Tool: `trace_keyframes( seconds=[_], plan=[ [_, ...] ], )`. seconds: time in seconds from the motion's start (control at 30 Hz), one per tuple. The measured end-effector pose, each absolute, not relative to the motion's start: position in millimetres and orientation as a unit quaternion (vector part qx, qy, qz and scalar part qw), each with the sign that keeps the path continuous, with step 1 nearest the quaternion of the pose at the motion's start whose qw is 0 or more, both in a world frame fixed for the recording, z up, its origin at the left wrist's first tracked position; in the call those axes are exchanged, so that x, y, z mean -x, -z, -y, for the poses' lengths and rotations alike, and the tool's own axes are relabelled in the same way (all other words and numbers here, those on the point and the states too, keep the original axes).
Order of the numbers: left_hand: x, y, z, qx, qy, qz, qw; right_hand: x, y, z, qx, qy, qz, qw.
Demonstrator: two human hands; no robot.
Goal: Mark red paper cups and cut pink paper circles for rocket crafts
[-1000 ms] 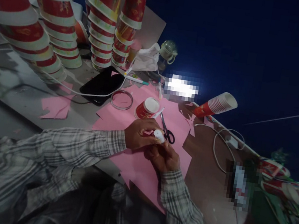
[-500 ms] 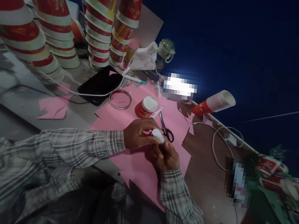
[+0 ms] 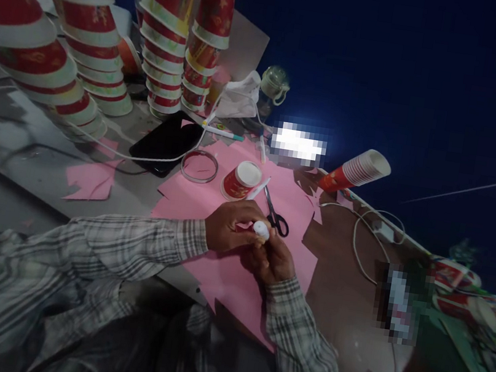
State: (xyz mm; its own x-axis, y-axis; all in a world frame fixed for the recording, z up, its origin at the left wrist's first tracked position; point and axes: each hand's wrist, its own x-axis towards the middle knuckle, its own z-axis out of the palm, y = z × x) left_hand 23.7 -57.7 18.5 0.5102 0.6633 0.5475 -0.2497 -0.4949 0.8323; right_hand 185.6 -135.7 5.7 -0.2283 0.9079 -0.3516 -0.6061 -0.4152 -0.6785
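Observation:
Between my two hands is a small white cylindrical piece (image 3: 260,230), its rounded end facing up; its kind is not clear. My left hand (image 3: 229,225) pinches it from the left with thumb and fingers. My right hand (image 3: 276,260) closes round it from the right, its fingers partly hidden underneath. Pink paper sheets (image 3: 253,302) lie below both hands. Just beyond them, a red-and-white paper cup (image 3: 235,183) stands upside down, with a white pen-like stick (image 3: 259,189) and black-handled scissors (image 3: 278,221) beside it.
Tall stacks of red-and-white paper cups (image 3: 164,37) rise at the left. A black phone (image 3: 166,141) and a tape-like ring (image 3: 199,166) lie nearby, crossed by a white cable. Further right are nested cups (image 3: 356,171) and a coiled cord (image 3: 354,239).
The white piece has tipped, so its end faces me more and its side shows less. My right-hand fingers have shifted slightly around it.

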Motion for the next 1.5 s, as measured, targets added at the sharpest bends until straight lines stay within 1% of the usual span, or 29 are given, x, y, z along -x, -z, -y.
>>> trace_keyframes(
  seconds=[0.07,0.13,0.37,0.43,0.53,0.6,0.67,0.73,0.8,0.87,1.03,1.1,1.17,1.3,1.4,1.5],
  plan=[
    [-23.9,-18.3,58.4,-0.723,-0.469,-0.144,0.486,-187.3,-0.4,135.7,0.362,-0.792,0.197,0.45],
    [-24.5,-18.3,58.4,-0.715,-0.464,-0.155,0.5,-187.3,0.0,135.6,0.355,-0.805,0.184,0.439],
    [-27.4,-14.9,55.2,-0.663,-0.484,-0.186,0.539,-177.7,-16.3,138.1,0.352,-0.712,0.202,0.572],
    [-28.4,-13.4,55.6,-0.635,-0.466,-0.186,0.587,-182.1,-19.6,136.5,0.377,-0.67,0.206,0.605],
    [-30.7,-12.8,58.7,-0.543,-0.388,-0.206,0.716,-196.7,-26.0,132.3,0.409,-0.598,0.216,0.655],
    [-33.1,-13.2,61.8,-0.466,-0.33,-0.223,0.79,-205.5,-30.3,131.4,0.417,-0.523,0.247,0.7],
    [-35.6,-13.5,64.6,-0.402,-0.294,-0.229,0.836,-208.8,-32.4,134.2,0.426,-0.433,0.292,0.739],
    [-37.5,-13.4,65.8,-0.36,-0.277,-0.224,0.862,-206.5,-31.1,140.8,0.439,-0.357,0.338,0.752],
    [-38.0,-12.5,65.4,-0.346,-0.274,-0.224,0.869,-202.0,-27.3,149.2,0.462,-0.302,0.389,0.738],
    [-37.3,-10.5,63.9,-0.343,-0.268,-0.231,0.87,-198.7,-23.5,156.5,0.494,-0.243,0.458,0.698],
    [-34.8,-2.9,58.8,-0.27,-0.236,-0.212,0.909,-197.1,-27.1,158.0,0.505,-0.004,0.659,0.558],
    [-34.6,-1.0,56.7,-0.233,-0.241,-0.203,0.92,-195.6,-30.4,154.2,0.507,0.077,0.7,0.498],
    [-34.7,-1.1,55.1,-0.205,-0.234,-0.197,0.93,-192.9,-30.6,150.7,0.516,0.134,0.716,0.45],
    [-35.1,-4.3,55.2,-0.182,-0.198,-0.201,0.942,-185.8,-21.8,147.1,0.514,0.19,0.727,0.413],
    [-35.9,-5.5,56.9,-0.187,-0.208,-0.205,0.938,-181.6,-16.1,146.0,0.495,0.191,0.741,0.41],
    [-36.4,-5.2,58.6,-0.197,-0.218,-0.204,0.934,-180.5,-15.6,145.2,0.509,0.206,0.731,0.406]
  ],
)
